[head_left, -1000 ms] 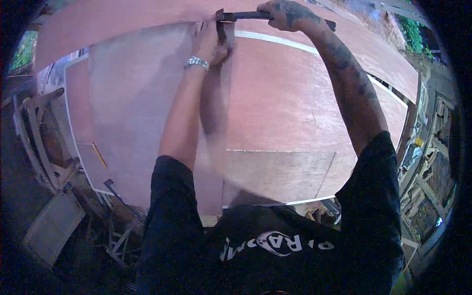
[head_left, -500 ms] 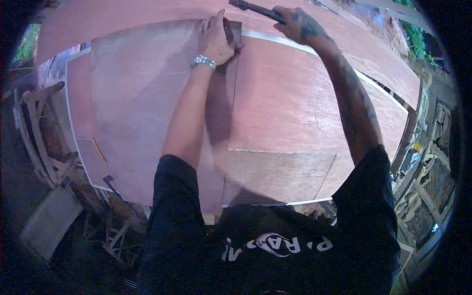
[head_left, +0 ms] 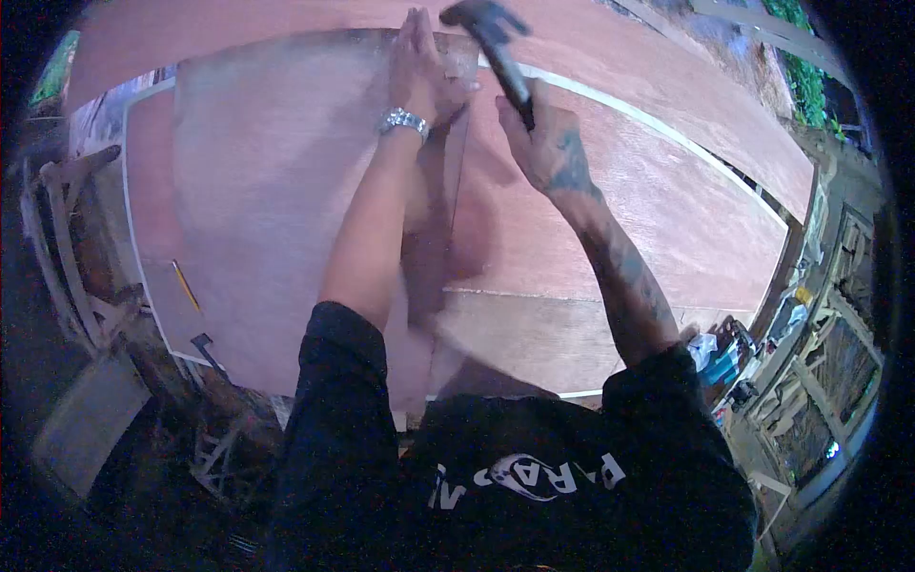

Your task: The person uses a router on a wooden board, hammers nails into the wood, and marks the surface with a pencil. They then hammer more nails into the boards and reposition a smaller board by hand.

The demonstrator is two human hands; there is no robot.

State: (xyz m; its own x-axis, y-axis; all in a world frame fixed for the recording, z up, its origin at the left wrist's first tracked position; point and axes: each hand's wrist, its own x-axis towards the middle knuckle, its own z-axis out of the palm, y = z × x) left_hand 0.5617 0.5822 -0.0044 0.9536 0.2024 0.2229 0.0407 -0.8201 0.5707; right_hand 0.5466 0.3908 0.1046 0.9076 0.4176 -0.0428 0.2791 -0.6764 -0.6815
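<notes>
My right hand (head_left: pixel 548 143) is wrapped round the handle of a claw hammer (head_left: pixel 502 65). The hammer's head is up at the top of the view, just right of my left hand (head_left: pixel 419 81), and looks slightly blurred. My left hand rests at the far right corner of a thin plywood sheet (head_left: pixel 276 181), its fingers stretched away from me and its thumb out to the right. No held thing shows in it, though blur hides small detail near the thumb. The sheet overlaps a wider reddish plywood panel (head_left: pixel 572 219) with pale edges.
A yellow pencil (head_left: pixel 186 285) lies on the panel's left part. Near the front left edge is a dark tool (head_left: pixel 205 348). Wooden frames (head_left: pixel 71 229) stand at the left. Scrap wood and a white plastic bag (head_left: pixel 702 349) are on the right. Another reddish panel (head_left: pixel 610 48) lies beyond.
The hammer has swung left and is tilted more upright, its head now close to my left hand. My right arm has come inward and nearer. My left hand stays at the corner.
</notes>
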